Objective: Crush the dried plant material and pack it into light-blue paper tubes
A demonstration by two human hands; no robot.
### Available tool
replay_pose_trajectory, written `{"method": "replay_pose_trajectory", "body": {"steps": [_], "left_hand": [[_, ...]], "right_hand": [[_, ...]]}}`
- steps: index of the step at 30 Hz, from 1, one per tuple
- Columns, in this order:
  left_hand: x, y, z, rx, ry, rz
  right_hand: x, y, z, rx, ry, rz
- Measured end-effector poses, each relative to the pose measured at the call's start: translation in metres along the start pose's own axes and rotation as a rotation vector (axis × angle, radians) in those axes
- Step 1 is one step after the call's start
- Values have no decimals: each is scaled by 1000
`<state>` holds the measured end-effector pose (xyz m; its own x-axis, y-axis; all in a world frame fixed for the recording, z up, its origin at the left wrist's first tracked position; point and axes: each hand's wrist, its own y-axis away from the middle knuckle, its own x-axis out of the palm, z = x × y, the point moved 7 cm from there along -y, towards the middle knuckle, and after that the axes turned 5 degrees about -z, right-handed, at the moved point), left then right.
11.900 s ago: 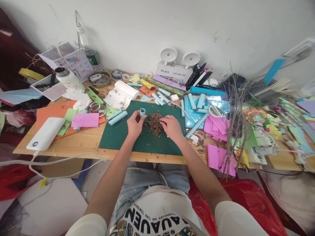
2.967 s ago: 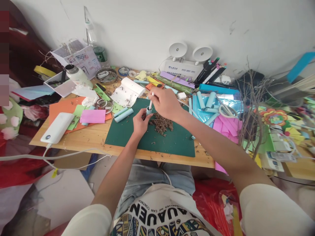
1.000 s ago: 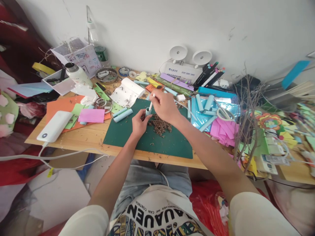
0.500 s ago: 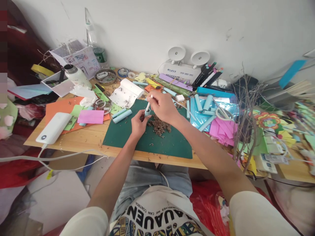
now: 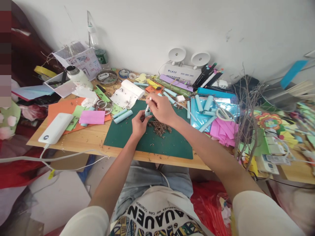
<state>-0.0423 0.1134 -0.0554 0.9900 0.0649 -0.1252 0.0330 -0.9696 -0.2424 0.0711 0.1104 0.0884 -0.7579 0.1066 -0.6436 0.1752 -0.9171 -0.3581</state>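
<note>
My left hand (image 5: 138, 122) is closed round a short light-blue paper tube (image 5: 147, 113), held upright on the green cutting mat (image 5: 128, 137). My right hand (image 5: 161, 108) pinches a thin white stick (image 5: 148, 104) whose lower end goes down into the tube's open top. A pile of brown dried plant bits (image 5: 159, 126) lies on the mat just right of the tube. Two finished blue tubes (image 5: 122, 115) lie at the mat's left edge.
Several more blue tubes (image 5: 203, 104) and scissors (image 5: 222, 113) lie on blue sheets at the right, beside pink papers (image 5: 223, 128) and bare twigs (image 5: 246, 111). At the left are a white power bank (image 5: 54, 127), a pink note (image 5: 92, 117) and orange paper (image 5: 59, 108). Markers (image 5: 208, 73) stand at the wall.
My right hand, which was at the brown pile, now holds a white stick and pushes it lower into the tube. My left hand still holds the tube in the same place.
</note>
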Motion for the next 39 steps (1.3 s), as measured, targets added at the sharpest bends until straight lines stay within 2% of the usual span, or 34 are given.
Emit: {"method": "replay_pose_trajectory", "body": {"steps": [16, 22, 25, 31, 39], "left_hand": [[0, 0, 3, 0, -14, -6], [-1, 0, -1, 4, -20, -3], [-2, 0, -4, 5, -27, -13], [-1, 0, -3, 15, -13, -11], [-1, 0, -2, 18, -15, -12]], "right_hand": [[-1, -5, -6, 12, 86, -25], [1, -1, -2, 5, 32, -41], [4, 1, 2, -17, 10, -1], [2, -2, 0, -33, 81, 27], [-1, -6, -1, -19, 138, -5]]}}
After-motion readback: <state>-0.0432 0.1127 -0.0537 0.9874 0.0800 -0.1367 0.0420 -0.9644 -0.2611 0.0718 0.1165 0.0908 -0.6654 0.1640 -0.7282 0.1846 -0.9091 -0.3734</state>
